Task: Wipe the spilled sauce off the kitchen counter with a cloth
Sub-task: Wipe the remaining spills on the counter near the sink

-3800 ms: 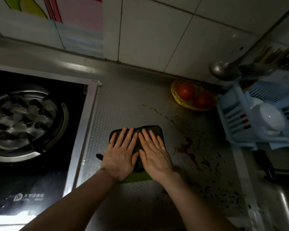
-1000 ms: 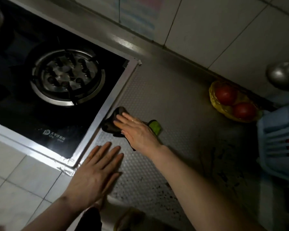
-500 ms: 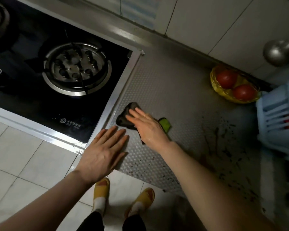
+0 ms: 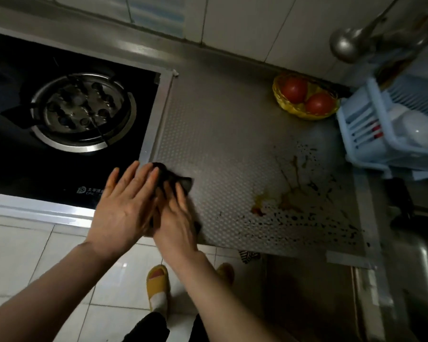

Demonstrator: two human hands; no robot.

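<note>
A dark cloth (image 4: 169, 177) lies on the dimpled steel counter (image 4: 220, 134) beside the hob's edge. My right hand (image 4: 177, 218) lies flat on it with straight fingers. My left hand (image 4: 124, 206) is spread open just to its left, its fingertips at the cloth's far corner; most of the cloth is hidden under both hands. Spilled sauce (image 4: 294, 203), brown streaks, an orange-red smear and many dark specks, covers the counter's right front part, apart from the cloth.
A black gas hob (image 4: 67, 124) sits left of the counter. A yellow basket (image 4: 304, 112) holds two tomatoes at the back. A blue dish rack (image 4: 386, 134) stands right, a ladle (image 4: 344, 45) hangs above. The sink (image 4: 420, 262) lies far right.
My left hand has moved up beside the right one, to the cloth's left edge. The cloth's green edge is now covered. The view has shifted, showing more of the sauce.
</note>
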